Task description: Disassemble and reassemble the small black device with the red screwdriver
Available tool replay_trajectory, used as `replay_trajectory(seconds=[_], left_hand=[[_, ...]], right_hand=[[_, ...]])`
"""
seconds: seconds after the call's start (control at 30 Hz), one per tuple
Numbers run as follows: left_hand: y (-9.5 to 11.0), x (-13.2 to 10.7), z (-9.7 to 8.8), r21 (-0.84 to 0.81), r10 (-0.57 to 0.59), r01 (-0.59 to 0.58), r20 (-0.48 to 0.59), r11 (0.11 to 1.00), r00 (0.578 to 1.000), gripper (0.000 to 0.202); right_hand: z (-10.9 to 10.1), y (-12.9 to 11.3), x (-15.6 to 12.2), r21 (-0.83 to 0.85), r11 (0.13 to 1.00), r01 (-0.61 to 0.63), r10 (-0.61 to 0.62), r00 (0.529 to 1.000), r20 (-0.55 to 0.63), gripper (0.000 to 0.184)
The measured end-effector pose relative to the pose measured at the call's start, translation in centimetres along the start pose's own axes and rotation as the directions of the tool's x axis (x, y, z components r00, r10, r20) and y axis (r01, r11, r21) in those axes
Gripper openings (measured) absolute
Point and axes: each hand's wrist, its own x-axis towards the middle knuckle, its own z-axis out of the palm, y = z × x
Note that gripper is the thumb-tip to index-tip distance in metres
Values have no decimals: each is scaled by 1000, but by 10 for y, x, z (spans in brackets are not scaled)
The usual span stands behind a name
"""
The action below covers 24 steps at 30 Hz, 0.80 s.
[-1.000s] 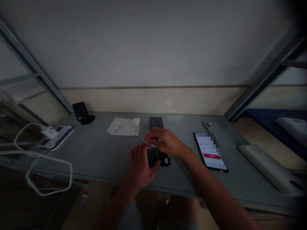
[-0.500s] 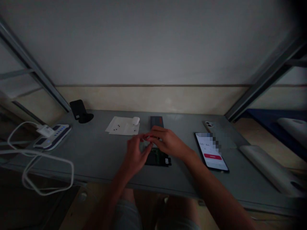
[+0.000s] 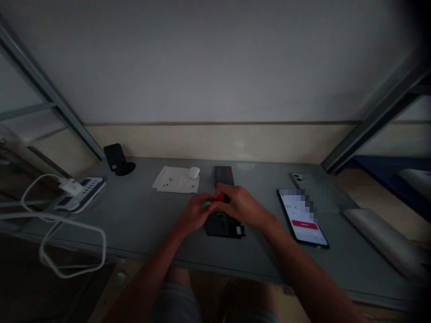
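On grey table [image 3: 141,224], pale wall [image 3: 215,67] behind, hands [image 3: 244,207] over dark device [image 3: 224,228]

left hand [image 3: 193,214], right hand [image 3: 240,206] meeting over dark device [image 3: 224,228], phone [image 3: 305,220] beside

Dim, soft, murky view with dark, warped corners.

Phone [image 3: 305,218] R of circuit board [image 3: 224,224]
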Motion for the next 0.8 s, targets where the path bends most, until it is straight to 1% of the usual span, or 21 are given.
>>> replay_trajectory(seconds=[0.1, 0.13, 0.17, 0.2, 0.27, 0.3, 0.33, 0.4, 0.43, 0.5, 0.53, 0.6, 0.67, 0.73, 0.77, 0.8], left_hand=[[-5, 0, 1, 6, 46, -46, -15, 999, 999, 39], [-6, 0, 1, 2, 38, -38, -16, 999, 999, 39], [-6, -2, 2, -3, 22, -22, -16, 1000, 1000, 36], [-5, -3, 2, -9, 4, -4, -18, 1000, 1000, 32], [-5, -5, 3, -12, -26, 25, -33, 1000, 999, 29], [-5, -6, 4, -3, -30, 30, -40, 1000, 999, 30], [-5, -5, 4, 10, -22, 22, -42, 1000, 999, 29], [-8, -4, 6, 41, 26, -24, -49, 999, 998, 27], [-10, -3, 7, 54, 55, -52, -53, 997, 997, 28], [-13, -2, 8, 69, 86, -82, -53, 994, 995, 32], [-13, -3, 8, 75, 81, -77, -46, 994, 996, 34], [-13, -4, 8, 82, 44, -41, -41, 996, 998, 31], [-12, -6, 9, 82, 10, -4, -68, 997, 998, 27], [-11, -6, 9, 71, -10, 17, -97, 997, 995, 29], [-10, -5, 9, 64, -6, 13, -100, 998, 995, 29], [-10, -4, 10, 57, 7, -1, -101, 998, 995, 30]], right_hand=[[1, -2, -1, 22, 995, 93, -93, 996, 13, 5], [1, -2, -1, 40, 993, 114, -114, 993, 12, 6], [1, -2, -1, 58, 991, 120, -120, 993, 4, 11], [1, -1, 0, 71, 991, 110, -109, 994, -11, 13], [2, 1, 0, 69, 996, 52, -50, 998, -37, 8], [3, 2, 0, 56, 998, 15, -12, 999, -43, 9], [4, 3, 1, 41, 999, -12, 14, 999, -46, 14], [5, 3, 1, 27, 1000, -5, 6, 999, -47, 18], [6, 2, 1, 40, 999, 24, -22, 999, -45, 15], [6, 0, 2, 102, 992, 76, -72, 996, -43, 9], [5, -1, 2, 143, 987, 79, -74, 996, -40, 10], [5, 0, 2, 199, 979, 35, -29, 999, -34, 9], [6, 3, 1, 178, 984, -28, 38, 998, -52, 5], [7, 6, 1, 114, 992, -59, 69, 994, -83, 18], [7, 7, 1, 95, 994, -55, 64, 993, -95, 21], [7, 7, 1, 100, 994, -40, 51, 994, -100, 20]])
